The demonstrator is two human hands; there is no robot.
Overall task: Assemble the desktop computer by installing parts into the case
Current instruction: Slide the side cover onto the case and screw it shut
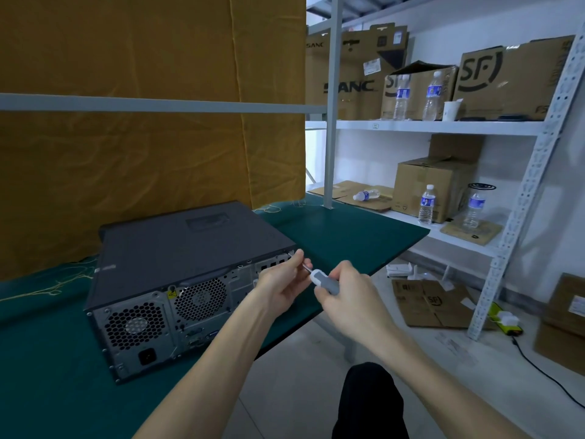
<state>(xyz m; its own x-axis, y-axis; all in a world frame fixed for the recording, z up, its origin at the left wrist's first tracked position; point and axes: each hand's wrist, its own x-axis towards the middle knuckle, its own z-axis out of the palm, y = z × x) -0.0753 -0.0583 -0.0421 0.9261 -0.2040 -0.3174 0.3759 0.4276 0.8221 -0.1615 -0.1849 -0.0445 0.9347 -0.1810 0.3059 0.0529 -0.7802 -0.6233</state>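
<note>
Both hands work the computer case's (pixel 177 267) rear corner: left fingers (pixel 292 263) pinch the slim screwdriver (pixel 323 280) shaft, right hand (pixel 351 291) wrapping its grippy handle; heavy, rigid case stays put.

Beyond the grip, up and right: white shelving (pixel 437 126) loaded with cardboard boxes (pixel 512 77) and water bottles (pixel 433 96). Left, an ochre curtain (pixel 142 122). Below right, flattened cardboard (pixel 433 304) on the floor.

Bare forearms; dark, perhaps black, trouser leg (pixel 370 403)
</note>
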